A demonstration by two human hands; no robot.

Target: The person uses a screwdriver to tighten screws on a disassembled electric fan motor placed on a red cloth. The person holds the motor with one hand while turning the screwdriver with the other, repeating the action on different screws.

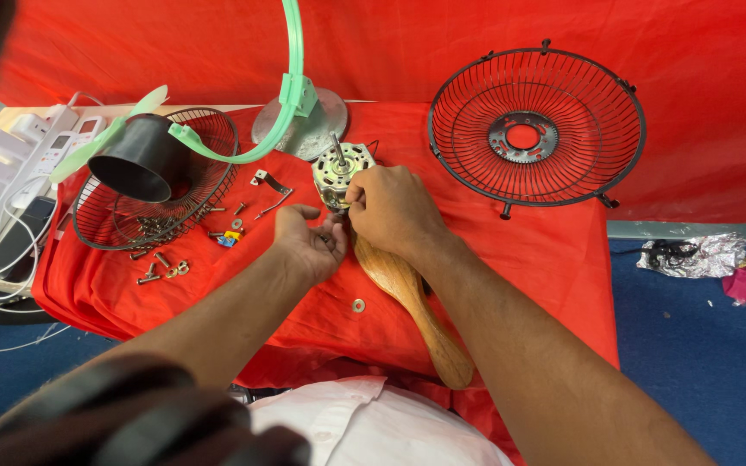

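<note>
Covering the counter is a bright red cloth, and more red fabric hangs as a backdrop behind it; blue floor shows at the right, with crumpled foil lying on it. At the middle of the cloth, the right hand rests on a small motor, its fingers pinched together at the motor's lower edge (what they pinch is too small to tell). The left hand is cupped just beside it, palm up, fingers loosely curled. A wooden handle lies under the hands, running toward the person. A black fan grille leans at the far right. Another grille lies at the left with a black cone on it, loose screws near its rim. A washer sits alone near the handle. White power strips lie at the left edge.
</note>
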